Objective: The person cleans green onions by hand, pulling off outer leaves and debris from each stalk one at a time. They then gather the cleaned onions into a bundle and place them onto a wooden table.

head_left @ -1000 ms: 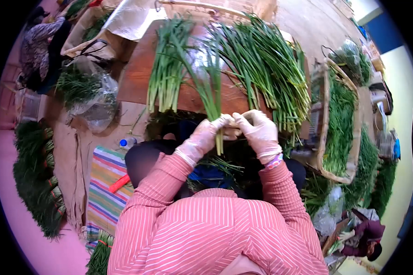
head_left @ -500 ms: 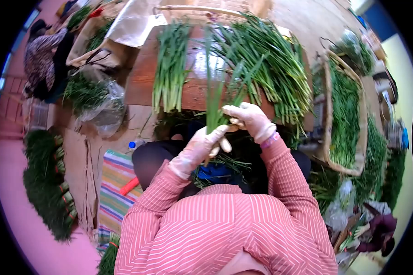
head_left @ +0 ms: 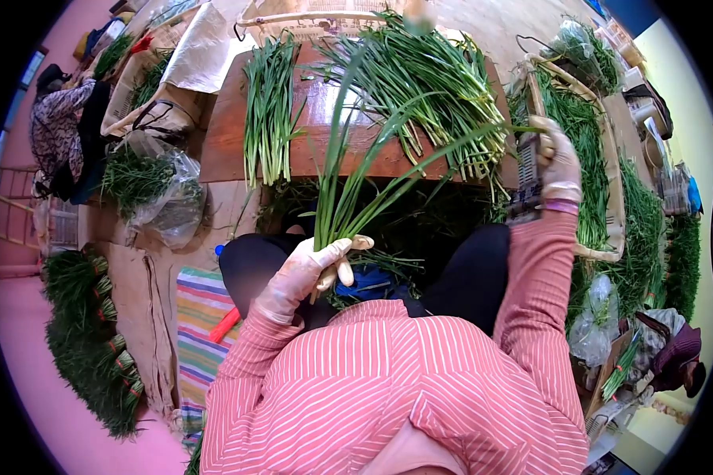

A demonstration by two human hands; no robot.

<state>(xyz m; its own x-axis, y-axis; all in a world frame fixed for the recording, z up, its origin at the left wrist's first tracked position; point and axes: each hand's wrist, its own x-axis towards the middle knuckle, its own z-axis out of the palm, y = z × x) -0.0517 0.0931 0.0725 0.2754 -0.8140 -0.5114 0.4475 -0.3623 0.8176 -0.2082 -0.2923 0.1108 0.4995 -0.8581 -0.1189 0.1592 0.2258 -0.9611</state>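
Note:
My left hand [head_left: 309, 269], in a whitish glove, is closed round the lower stalks of a small bunch of garlic chives [head_left: 345, 190] above my lap. The leaves fan upward and to the right. Off to the right, my gloved right hand [head_left: 561, 162] pinches the tip of one long chive leaf [head_left: 459, 146], stretched out from the bunch. Beyond my hands is a brown wooden board [head_left: 222, 142]. On it lie a narrow pile of chives [head_left: 269, 111] at the left and a larger pile [head_left: 444, 95] at the right.
A lined basket [head_left: 614, 182] of chives stands at the right. Tied bundles [head_left: 87, 340] line the left wall. A plastic bag [head_left: 174, 206] with greens sits left of the board, near a striped mat [head_left: 202, 332]. Other people [head_left: 55, 134] are at far left and lower right.
My right hand has moved away from the left, out to the right, drawing a leaf sideways. The left hand has shifted slightly left and down, still holding the bunch, whose leaves have spread.

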